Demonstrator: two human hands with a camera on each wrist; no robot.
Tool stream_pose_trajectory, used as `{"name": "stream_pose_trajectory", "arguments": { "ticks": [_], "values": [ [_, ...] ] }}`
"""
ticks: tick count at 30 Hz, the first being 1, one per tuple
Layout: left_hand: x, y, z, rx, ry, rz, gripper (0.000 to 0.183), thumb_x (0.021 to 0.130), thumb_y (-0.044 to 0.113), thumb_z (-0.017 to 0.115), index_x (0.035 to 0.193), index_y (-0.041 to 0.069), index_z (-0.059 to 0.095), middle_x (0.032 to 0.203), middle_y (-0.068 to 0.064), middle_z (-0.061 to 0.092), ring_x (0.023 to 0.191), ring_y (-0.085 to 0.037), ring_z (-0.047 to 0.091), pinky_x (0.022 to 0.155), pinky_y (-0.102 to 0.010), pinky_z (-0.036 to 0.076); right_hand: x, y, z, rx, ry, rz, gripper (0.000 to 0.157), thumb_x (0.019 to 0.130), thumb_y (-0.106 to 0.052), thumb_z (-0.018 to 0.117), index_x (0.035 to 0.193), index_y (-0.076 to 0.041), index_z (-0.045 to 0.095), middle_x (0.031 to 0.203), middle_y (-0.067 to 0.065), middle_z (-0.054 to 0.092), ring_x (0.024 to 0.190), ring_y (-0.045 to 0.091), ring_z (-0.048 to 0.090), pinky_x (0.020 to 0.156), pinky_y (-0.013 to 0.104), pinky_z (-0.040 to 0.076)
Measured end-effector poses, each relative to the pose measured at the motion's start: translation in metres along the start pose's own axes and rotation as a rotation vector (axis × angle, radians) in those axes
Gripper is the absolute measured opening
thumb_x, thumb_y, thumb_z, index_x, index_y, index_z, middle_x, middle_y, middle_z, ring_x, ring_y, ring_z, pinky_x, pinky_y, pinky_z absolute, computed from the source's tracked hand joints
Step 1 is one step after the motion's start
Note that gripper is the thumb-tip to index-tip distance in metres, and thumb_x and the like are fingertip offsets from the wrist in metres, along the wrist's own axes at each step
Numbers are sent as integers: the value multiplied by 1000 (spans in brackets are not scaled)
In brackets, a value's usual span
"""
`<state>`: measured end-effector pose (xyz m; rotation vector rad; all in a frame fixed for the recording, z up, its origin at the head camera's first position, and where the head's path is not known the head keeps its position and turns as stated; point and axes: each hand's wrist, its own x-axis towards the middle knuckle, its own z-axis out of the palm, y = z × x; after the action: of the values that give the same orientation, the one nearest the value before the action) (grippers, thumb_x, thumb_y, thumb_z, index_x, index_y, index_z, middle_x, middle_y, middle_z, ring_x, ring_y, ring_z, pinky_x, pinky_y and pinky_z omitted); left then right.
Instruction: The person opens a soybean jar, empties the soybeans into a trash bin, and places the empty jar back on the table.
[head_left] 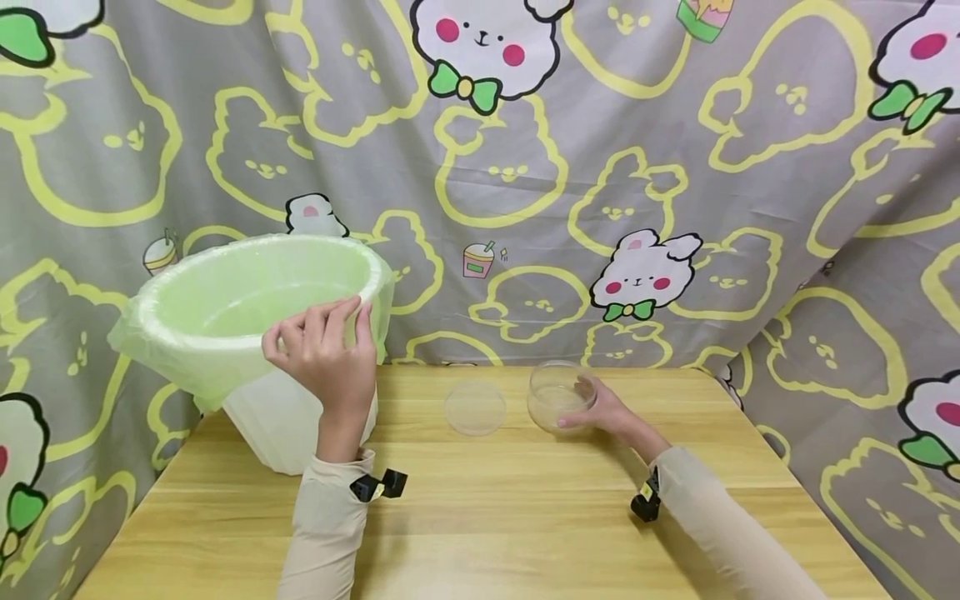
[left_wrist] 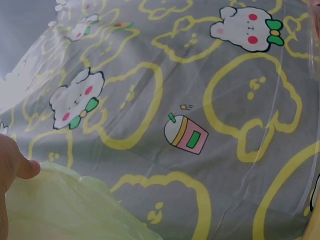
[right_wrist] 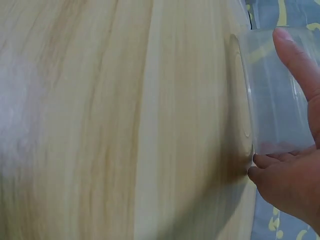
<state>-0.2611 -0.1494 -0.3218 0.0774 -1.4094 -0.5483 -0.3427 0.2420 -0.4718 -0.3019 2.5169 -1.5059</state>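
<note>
A white trash bin stands at the table's left, lined with a pale green garbage bag folded over its rim. My left hand holds the near right part of the rim, fingers bent over it; the left wrist view shows a thumb on the bag's edge. Further right, my right hand grips a clear plastic jar from its right side. The right wrist view has the thumb and fingers around the jar, its base at the tabletop. Left of the jar lies a clear round lid.
The wooden table reaches back to a grey patterned curtain, which also hangs along both sides. Bag folds hang outside the bin. A small black camera sits on each wrist.
</note>
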Motion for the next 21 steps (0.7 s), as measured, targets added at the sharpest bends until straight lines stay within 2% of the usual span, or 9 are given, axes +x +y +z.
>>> {"name": "stream_pose_trajectory", "arguments": {
  "ticks": [7,15,21],
  "values": [
    [0,1,0,-2,-1,-1,8,84,16,84,88,10,81,88,-9,75,83,-34,53,104,-52,26,3,2,5,-48,16,24,120,72,-17,93,157,10,13,160,36,27,146,53,31,122,59,23],
    [2,1,0,0,0,-1,8,84,16,83,88,10,81,88,-9,75,84,-35,53,105,-53,26,4,1,5,-29,25,48,124,71,-21,94,159,6,12,162,33,26,148,51,29,123,57,21],
    [5,2,-1,-11,24,-8,9,83,17,83,88,10,81,93,-8,76,86,-35,54,108,-55,25,3,-6,3,2,24,8,123,74,-22,92,161,3,9,166,30,18,154,47,18,125,57,15]
  ]
}}
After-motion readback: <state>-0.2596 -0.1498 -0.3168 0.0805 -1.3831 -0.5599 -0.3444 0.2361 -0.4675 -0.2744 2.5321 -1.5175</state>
